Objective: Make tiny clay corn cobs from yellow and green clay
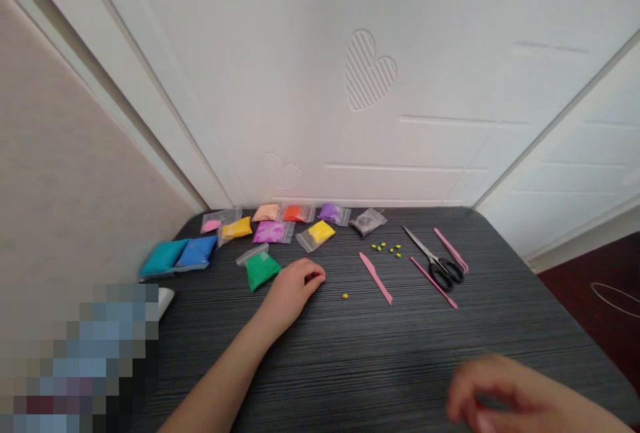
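Observation:
My left hand (290, 292) rests on the dark table, thumb and fingertips brought together in a pinch. Whatever may be between them is too small to make out. Beside it on the left lies a bag of green clay (262, 269). To the right of its fingertips is a small yellow piece (345, 296) with a dark end. My right hand (520, 393) is over the near right part of the table, curled and blurred, its fingertips partly cut off by the frame. Several tiny yellow-and-green pieces (391, 250) lie beyond the pink plastic knife (376, 278).
Scissors (434, 261) with black handles, a thin pink tool (434, 283) and pink tweezers (451, 250) lie at the right. Several clay bags, including yellow (321, 232), grey (369, 222) and blue (197, 252), line the back and left. A white panel (310, 86) stands behind the table.

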`<action>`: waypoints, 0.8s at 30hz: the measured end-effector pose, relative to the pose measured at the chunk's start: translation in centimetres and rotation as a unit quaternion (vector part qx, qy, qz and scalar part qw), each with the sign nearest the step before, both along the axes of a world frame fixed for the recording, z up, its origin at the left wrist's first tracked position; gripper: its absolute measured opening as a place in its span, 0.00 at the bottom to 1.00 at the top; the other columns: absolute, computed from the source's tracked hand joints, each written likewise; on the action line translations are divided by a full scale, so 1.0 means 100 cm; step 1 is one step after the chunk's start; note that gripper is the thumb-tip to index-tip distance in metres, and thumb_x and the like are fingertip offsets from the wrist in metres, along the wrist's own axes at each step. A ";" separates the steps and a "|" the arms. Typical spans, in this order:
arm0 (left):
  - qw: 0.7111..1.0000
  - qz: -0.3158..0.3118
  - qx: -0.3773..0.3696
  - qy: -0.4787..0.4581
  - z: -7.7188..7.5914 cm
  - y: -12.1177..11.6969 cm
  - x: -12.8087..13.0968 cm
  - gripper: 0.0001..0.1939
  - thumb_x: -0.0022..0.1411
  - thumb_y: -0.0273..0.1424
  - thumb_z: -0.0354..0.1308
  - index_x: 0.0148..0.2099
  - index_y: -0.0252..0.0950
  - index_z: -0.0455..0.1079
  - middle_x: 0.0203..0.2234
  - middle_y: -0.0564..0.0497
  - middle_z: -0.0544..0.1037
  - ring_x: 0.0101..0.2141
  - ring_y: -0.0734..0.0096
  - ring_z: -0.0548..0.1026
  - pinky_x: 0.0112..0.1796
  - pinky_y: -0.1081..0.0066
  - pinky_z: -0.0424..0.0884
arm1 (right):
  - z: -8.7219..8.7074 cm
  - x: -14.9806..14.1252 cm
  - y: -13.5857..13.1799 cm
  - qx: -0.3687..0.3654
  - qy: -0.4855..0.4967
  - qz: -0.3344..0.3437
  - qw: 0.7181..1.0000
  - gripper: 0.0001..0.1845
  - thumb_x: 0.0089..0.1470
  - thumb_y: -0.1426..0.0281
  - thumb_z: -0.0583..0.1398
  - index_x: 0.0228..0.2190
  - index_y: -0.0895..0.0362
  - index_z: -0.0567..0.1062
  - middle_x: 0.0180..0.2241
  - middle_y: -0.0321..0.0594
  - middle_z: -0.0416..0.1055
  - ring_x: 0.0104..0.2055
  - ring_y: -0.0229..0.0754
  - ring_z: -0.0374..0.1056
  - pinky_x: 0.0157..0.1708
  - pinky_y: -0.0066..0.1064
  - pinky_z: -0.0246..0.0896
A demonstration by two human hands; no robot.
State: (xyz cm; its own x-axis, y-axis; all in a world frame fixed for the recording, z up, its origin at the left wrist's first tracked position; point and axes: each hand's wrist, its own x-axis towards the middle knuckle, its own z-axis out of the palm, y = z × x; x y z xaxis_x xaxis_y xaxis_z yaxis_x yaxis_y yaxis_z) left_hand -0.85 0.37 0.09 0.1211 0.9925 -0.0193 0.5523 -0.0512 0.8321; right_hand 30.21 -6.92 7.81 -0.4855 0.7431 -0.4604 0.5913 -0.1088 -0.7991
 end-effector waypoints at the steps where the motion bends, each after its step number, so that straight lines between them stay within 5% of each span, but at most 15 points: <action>1: 1.000 0.004 -0.009 -0.013 0.002 -0.001 0.002 0.09 0.54 0.35 0.53 0.32 0.36 0.71 0.29 0.50 0.73 0.32 0.67 0.69 0.36 0.67 0.63 | -0.006 -0.014 0.016 0.004 0.022 0.013 1.000 0.08 0.52 0.62 0.55 0.32 0.49 0.71 0.29 0.36 0.70 0.32 0.36 0.66 0.31 0.27 0.62; 2: 0.999 0.005 -0.019 -0.029 0.003 -0.003 0.005 0.10 0.54 0.36 0.53 0.32 0.36 0.70 0.27 0.51 0.73 0.31 0.67 0.70 0.34 0.68 0.64 | -0.012 -0.029 0.031 0.024 0.052 0.020 0.998 0.09 0.53 0.61 0.54 0.33 0.50 0.71 0.28 0.34 0.69 0.31 0.35 0.65 0.31 0.27 0.61; 4: 0.997 0.001 -0.043 -0.068 0.006 -0.006 0.010 0.11 0.53 0.38 0.54 0.33 0.35 0.68 0.26 0.52 0.73 0.29 0.69 0.71 0.32 0.70 0.65 | -0.024 -0.062 0.057 0.177 0.101 0.021 0.979 0.09 0.55 0.65 0.52 0.34 0.54 0.71 0.28 0.35 0.69 0.31 0.36 0.64 0.30 0.28 0.60; 7: 0.989 0.001 -0.070 -0.126 0.007 -0.009 0.014 0.13 0.53 0.37 0.55 0.39 0.35 0.65 0.29 0.51 0.75 0.31 0.69 0.73 0.33 0.71 0.67 | -0.042 -0.096 0.076 0.235 0.117 0.007 0.965 0.08 0.53 0.68 0.53 0.34 0.54 0.71 0.30 0.34 0.69 0.31 0.35 0.63 0.32 0.27 0.59; 15: 0.976 0.052 -0.104 -0.187 0.006 -0.009 -0.003 0.17 0.56 0.35 0.54 0.48 0.38 0.61 0.34 0.51 0.75 0.37 0.71 0.72 0.40 0.71 0.65 | -0.073 -0.089 0.078 0.302 0.092 -0.065 0.947 0.08 0.54 0.70 0.52 0.35 0.54 0.69 0.28 0.36 0.67 0.30 0.36 0.62 0.31 0.28 0.57; 20: 0.995 0.004 -0.076 -0.059 0.008 -0.017 0.009 0.15 0.54 0.34 0.56 0.45 0.40 0.64 0.28 0.55 0.71 0.29 0.73 0.69 0.32 0.72 0.64 | -0.075 -0.087 0.083 0.320 0.080 -0.065 0.942 0.07 0.54 0.72 0.52 0.34 0.54 0.69 0.30 0.37 0.67 0.33 0.37 0.63 0.34 0.30 0.58; 24: 0.994 -0.095 -0.008 0.054 0.005 -0.029 0.024 0.11 0.55 0.31 0.55 0.43 0.42 0.66 0.29 0.54 0.71 0.31 0.73 0.68 0.35 0.72 0.64 | -0.078 -0.086 0.085 0.337 0.068 -0.062 0.937 0.08 0.53 0.73 0.52 0.35 0.54 0.69 0.32 0.38 0.68 0.36 0.39 0.63 0.38 0.32 0.58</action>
State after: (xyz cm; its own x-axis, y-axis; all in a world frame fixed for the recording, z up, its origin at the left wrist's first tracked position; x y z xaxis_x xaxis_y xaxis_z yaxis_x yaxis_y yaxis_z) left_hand 1.52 -2.50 0.55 0.3022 0.9514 -0.0586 0.6200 -0.1495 0.7702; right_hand 21.65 1.54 0.02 -0.3961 0.8974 0.1945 0.4952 0.3872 -0.7777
